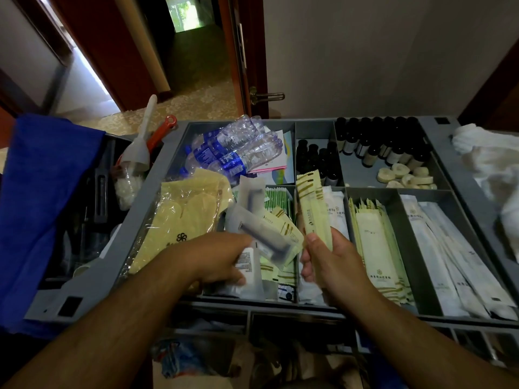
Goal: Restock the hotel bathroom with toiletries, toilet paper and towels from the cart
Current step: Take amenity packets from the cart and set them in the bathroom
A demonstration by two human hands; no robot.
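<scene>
Your left hand (223, 259) grips a fan of packets (261, 234), your right hand (334, 262) clasps yellow sachets (310, 203); slide the sachets left into that fan, edges squared.

A long pale-yellow sachet (309, 209) with olive stripes at its top stands nearly upright, most of its length rising above the right hand (334, 262) that pinches it. Above the left hand (222, 259), blurred frosted packets (252, 220) holding dark items fan upward from its grip; a white tube (248, 262) sits in the same grip

Grey cart tray (140, 200) holds water bottles (236, 148), dark bottles (384, 141), packets (373, 234).
</scene>
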